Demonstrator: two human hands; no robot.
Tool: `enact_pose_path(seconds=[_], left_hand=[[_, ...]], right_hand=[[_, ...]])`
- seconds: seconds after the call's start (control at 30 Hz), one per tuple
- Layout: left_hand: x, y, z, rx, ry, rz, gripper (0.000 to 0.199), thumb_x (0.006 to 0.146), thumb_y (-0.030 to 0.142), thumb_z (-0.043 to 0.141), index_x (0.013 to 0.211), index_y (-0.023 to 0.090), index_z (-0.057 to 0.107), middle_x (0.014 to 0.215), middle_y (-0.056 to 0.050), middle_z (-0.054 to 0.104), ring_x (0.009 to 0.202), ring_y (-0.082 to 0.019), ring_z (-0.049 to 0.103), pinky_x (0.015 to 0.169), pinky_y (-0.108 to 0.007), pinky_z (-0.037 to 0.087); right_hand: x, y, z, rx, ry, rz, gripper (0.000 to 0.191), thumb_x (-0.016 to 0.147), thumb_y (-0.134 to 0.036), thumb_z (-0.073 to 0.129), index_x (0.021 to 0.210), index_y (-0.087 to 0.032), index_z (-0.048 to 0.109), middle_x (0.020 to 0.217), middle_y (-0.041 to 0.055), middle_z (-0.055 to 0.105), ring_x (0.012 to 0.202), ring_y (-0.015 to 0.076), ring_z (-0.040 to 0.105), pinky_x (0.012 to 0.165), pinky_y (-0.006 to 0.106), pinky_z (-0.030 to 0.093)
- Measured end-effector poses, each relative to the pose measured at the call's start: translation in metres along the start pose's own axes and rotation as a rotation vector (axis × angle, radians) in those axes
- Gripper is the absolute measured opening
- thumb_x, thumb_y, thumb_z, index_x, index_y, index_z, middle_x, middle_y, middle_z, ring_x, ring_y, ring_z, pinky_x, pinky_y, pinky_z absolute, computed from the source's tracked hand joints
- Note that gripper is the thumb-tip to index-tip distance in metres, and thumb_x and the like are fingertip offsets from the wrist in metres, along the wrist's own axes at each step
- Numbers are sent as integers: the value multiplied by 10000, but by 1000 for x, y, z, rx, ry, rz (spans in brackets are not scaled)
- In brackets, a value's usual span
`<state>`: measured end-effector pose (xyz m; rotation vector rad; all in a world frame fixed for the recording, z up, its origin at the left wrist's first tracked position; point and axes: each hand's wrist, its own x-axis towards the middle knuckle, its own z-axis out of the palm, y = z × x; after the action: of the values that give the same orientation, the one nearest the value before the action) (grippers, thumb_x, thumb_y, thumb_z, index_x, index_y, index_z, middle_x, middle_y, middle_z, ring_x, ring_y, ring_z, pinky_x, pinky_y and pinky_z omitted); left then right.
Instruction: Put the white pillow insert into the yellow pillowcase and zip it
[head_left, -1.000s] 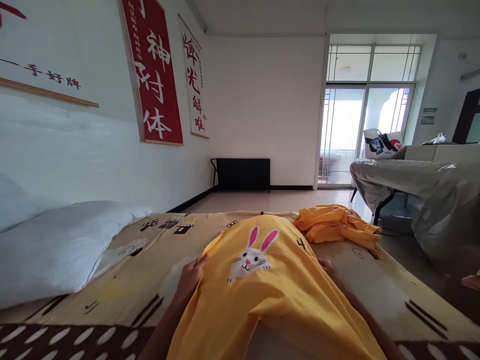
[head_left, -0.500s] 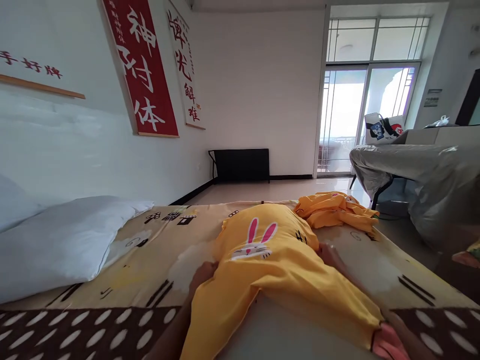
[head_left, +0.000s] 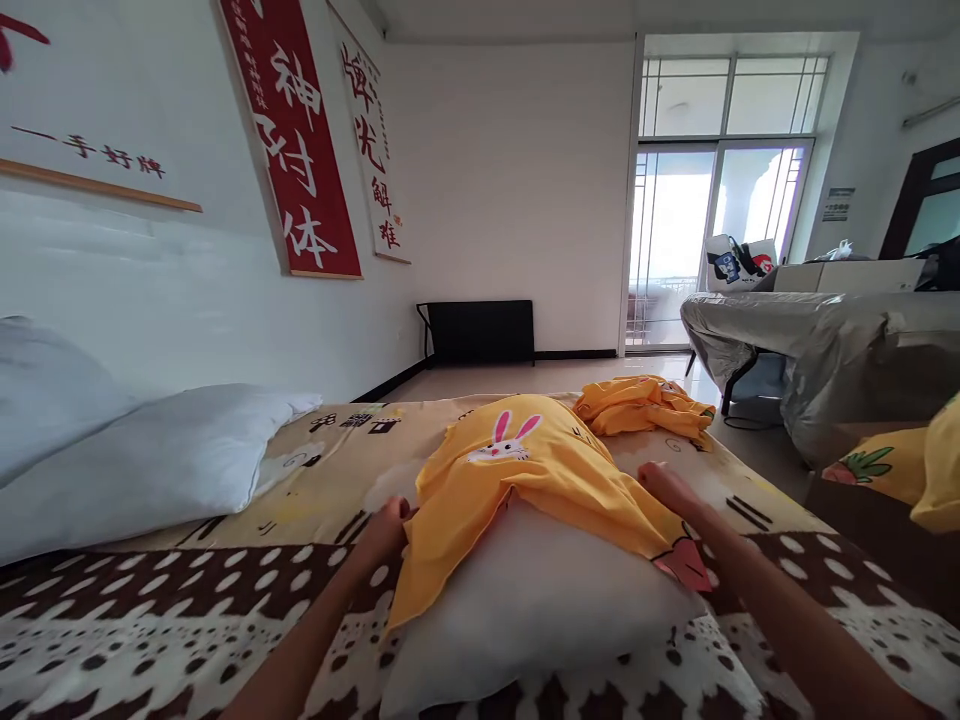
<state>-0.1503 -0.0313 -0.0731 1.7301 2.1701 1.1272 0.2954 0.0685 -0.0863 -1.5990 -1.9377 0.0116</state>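
A yellow pillowcase [head_left: 555, 480] with a rabbit print covers the far part of a white pillow [head_left: 540, 600], whose near end lies bare on the bed. My left hand [head_left: 391, 522] is closed on the left edge of the pillowcase. On the other side, my right hand [head_left: 661, 484] has its fingers curled at the right edge of the yellow cloth, pinching it. Another yellow cloth [head_left: 641, 405] lies crumpled behind on the bed.
White pillows [head_left: 150, 460] lie at the left on the patterned bedsheet [head_left: 247, 620]. At the right are a yellow item with a carrot print [head_left: 885, 465] and a plastic-covered table [head_left: 817, 320]. A black folded frame [head_left: 480, 332] leans against the far wall.
The view has shifted, with more of the white pillow and both forearms showing. The rabbit print sits farther away. Both hands remain at the pillowcase's sides.
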Motion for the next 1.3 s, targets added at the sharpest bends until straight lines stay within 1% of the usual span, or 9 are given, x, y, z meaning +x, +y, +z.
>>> enact_pose_path(seconds=[0.1, 0.2, 0.3, 0.43, 0.57, 0.7, 0.9, 1.07, 1.3], left_hand=[[-32, 3, -32, 8, 101, 105, 229, 820, 404, 446, 824, 181, 498, 783, -33, 602, 736, -174, 570, 673, -268, 458], [-71, 5, -32, 106, 104, 450, 492, 787, 484, 531, 1190, 213, 454, 1163, -97, 601, 992, -224, 595, 822, -311, 491], [-95, 8, 1, 274, 91, 665, 507, 802, 417, 556, 1246, 191, 459, 1249, -138, 572, 1104, -250, 572, 907, -351, 472], [-88, 16, 22, 315, 113, 707, 272, 908, 316, 387, 868, 169, 612, 920, -98, 681, 825, -192, 641, 712, -280, 484], [-59, 38, -27, 514, 322, 849, 360, 920, 314, 363, 683, 168, 591, 594, -44, 583, 562, -175, 537, 539, -280, 364], [-13, 75, -79, 732, 500, 917, 351, 928, 340, 381, 704, 166, 588, 625, -42, 576, 602, -184, 520, 604, -305, 340], [68, 112, -96, 803, 554, 850, 387, 937, 348, 314, 771, 156, 606, 815, -91, 638, 846, -238, 558, 737, -338, 353], [126, 118, -85, 473, 441, 563, 348, 870, 406, 378, 766, 168, 609, 947, -97, 633, 904, -242, 537, 781, -332, 346], [211, 90, -25, 95, 440, 160, 285, 747, 447, 498, 721, 172, 570, 662, -30, 595, 607, -156, 509, 589, -253, 342]], right_hand=[[-21, 8, -44, 6, 25, -21, 277, 897, -289, 424, 743, -171, 622, 696, 44, 639, 643, 161, 571, 636, 285, 426], [-66, -6, -63, 54, 26, -316, 263, 899, -314, 399, 909, -200, 635, 892, 60, 678, 791, 175, 592, 745, 290, 423], [-107, -29, -43, -82, 2, -585, 390, 826, -207, 461, 1205, -187, 553, 1176, 96, 615, 1054, 240, 543, 912, 361, 360], [-113, -36, -11, -262, -75, -492, 376, 792, -91, 446, 1131, -162, 591, 1040, 86, 667, 937, 212, 603, 825, 319, 366], [-81, -30, -38, -428, -31, -364, 222, 832, -92, 443, 802, -180, 644, 788, 53, 679, 731, 172, 616, 677, 283, 325], [-34, -41, -94, -464, 187, -268, 235, 889, -192, 416, 841, -197, 646, 844, 43, 677, 734, 171, 603, 580, 274, 260], [62, -55, -123, -139, 230, -160, 226, 810, -198, 449, 814, -192, 675, 782, 27, 681, 687, 156, 566, 578, 251, 295], [127, -37, -100, 75, 236, -28, 130, 719, -225, 541, 646, -175, 636, 602, 5, 608, 573, 132, 477, 556, 249, 293], [200, -20, -5, 186, 253, 153, 167, 791, -246, 474, 683, -171, 577, 693, 57, 635, 627, 155, 522, 547, 248, 299]])
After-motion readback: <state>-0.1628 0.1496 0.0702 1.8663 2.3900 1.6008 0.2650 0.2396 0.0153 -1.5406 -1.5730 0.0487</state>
